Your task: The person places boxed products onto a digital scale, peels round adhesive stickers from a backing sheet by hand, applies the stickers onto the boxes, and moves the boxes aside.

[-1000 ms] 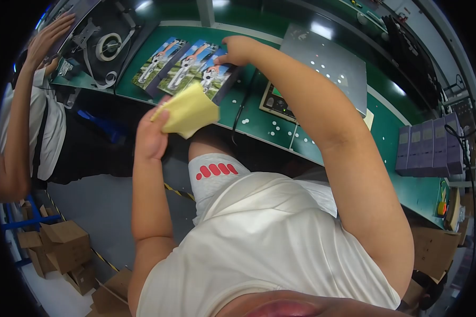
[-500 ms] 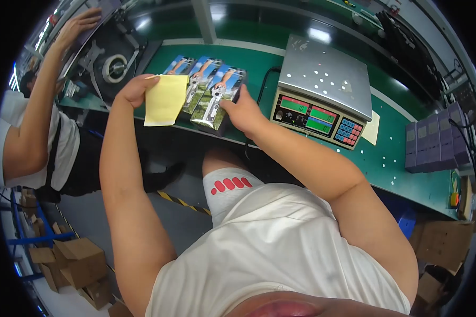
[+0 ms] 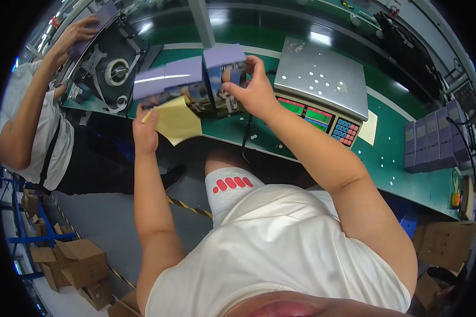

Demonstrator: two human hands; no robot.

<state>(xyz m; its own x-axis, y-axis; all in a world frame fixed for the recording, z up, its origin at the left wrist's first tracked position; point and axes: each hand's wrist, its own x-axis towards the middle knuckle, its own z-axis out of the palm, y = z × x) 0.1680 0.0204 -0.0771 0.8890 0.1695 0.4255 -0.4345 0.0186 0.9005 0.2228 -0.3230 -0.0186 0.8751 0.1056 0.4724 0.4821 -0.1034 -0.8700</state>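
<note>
My left hand (image 3: 146, 131) is closed on a yellow sheet of paper (image 3: 180, 122) that hangs beside the row of boxes. Its fingertips are close to the leftmost box; whether they press on it I cannot tell. Three printed boxes with plain purple faces stand in a row: the left box (image 3: 149, 83), the middle box (image 3: 184, 72) and the right box (image 3: 225, 55). My right hand (image 3: 259, 92) grips the right box, thumb on its picture side and fingers around its far edge. A small gap separates this box from the other two.
A weighing scale (image 3: 322, 79) with lit displays stands right of the boxes. More purple boxes (image 3: 431, 140) are stacked at the bench's right end. At left, a co-worker's hand (image 3: 74, 36) touches a purple box by a tape roll (image 3: 116, 72). Cardboard cartons (image 3: 82, 261) lie below.
The boxes have turned from showing their picture fronts to showing purple faces. My left hand and the yellow sheet have moved lower; my right hand has risen along the right box.
</note>
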